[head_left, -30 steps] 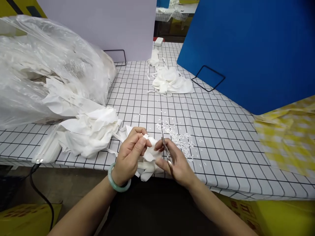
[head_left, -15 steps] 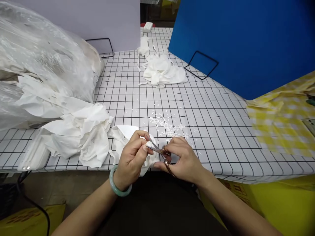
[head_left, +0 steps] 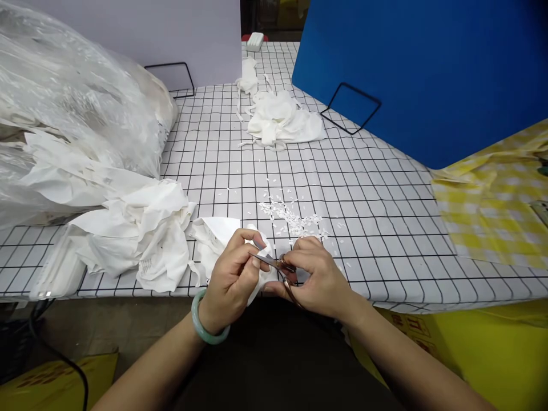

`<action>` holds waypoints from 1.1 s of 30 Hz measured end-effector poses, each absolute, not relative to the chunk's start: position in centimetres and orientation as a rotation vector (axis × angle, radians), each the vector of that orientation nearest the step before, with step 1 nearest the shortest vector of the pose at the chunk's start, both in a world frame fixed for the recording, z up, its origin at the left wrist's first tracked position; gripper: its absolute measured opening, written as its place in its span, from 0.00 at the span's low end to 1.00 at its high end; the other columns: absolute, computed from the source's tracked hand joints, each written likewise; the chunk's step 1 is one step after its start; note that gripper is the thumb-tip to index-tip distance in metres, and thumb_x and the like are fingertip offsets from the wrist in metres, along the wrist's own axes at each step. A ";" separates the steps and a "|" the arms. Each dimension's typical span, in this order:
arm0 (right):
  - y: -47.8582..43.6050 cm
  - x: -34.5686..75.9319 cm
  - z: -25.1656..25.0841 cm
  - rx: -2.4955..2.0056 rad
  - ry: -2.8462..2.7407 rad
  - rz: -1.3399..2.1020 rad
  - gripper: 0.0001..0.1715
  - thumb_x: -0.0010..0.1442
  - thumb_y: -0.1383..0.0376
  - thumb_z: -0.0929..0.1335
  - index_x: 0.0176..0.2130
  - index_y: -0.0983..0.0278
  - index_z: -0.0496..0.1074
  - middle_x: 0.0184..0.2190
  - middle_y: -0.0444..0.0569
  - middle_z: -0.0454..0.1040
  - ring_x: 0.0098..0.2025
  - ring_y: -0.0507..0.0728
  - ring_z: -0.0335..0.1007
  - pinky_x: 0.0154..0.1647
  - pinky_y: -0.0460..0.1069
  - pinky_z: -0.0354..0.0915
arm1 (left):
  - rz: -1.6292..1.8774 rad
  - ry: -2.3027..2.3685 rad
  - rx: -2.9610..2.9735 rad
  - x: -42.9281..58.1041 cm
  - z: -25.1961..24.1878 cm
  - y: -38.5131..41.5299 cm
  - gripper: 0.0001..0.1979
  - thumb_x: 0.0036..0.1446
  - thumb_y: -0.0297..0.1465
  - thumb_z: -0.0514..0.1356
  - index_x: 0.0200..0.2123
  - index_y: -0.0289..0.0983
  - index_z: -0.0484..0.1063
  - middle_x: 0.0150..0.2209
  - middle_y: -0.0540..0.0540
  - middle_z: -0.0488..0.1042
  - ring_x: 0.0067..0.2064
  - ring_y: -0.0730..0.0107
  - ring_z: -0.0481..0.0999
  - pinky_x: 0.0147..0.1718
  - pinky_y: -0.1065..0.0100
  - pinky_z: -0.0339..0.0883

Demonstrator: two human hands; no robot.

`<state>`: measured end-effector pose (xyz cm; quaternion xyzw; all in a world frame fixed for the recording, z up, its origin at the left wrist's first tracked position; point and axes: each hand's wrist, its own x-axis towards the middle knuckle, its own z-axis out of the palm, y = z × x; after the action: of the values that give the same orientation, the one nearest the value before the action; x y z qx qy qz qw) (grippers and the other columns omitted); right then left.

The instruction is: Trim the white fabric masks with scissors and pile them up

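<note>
My left hand (head_left: 233, 279), with a green bangle on the wrist, pinches a white fabric piece (head_left: 216, 237) at the near edge of the grid-patterned table (head_left: 385, 228). My right hand (head_left: 319, 277) is closed on small scissors (head_left: 274, 264), whose blades point left and touch the fabric at my left fingertips. Small white snippets (head_left: 291, 217) lie scattered just beyond my hands.
A heap of white fabric (head_left: 137, 234) lies at the left, beside a large clear plastic bag (head_left: 72, 120) stuffed with more. Another white pile (head_left: 280, 117) sits farther back. A blue board (head_left: 419, 74) stands at the right, a yellow checked cloth (head_left: 492, 200) beside it.
The scissors swung from upright to pointing left into the fabric at my left fingertips. My view shifted, so everything on the table sits a little further left and higher in the picture.
</note>
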<state>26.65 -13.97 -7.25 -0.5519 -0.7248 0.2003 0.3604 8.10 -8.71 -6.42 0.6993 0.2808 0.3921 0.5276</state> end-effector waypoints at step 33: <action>-15.3 24.8 -9.5 -1.597 -1.601 1.063 0.18 0.57 0.65 0.70 0.47 0.59 0.64 0.48 0.54 0.71 0.35 0.57 0.70 0.33 0.53 0.71 | 0.881 1.280 2.218 -0.6 -6.5 -6.8 0.09 0.60 0.30 0.61 0.44 0.38 0.68 0.54 0.38 0.68 0.58 0.51 0.69 0.57 0.50 0.68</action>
<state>24.84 -15.25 -9.47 -0.6064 -0.6079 0.4038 0.3158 -0.57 -6.81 -6.54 0.8000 0.4615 0.3176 0.2151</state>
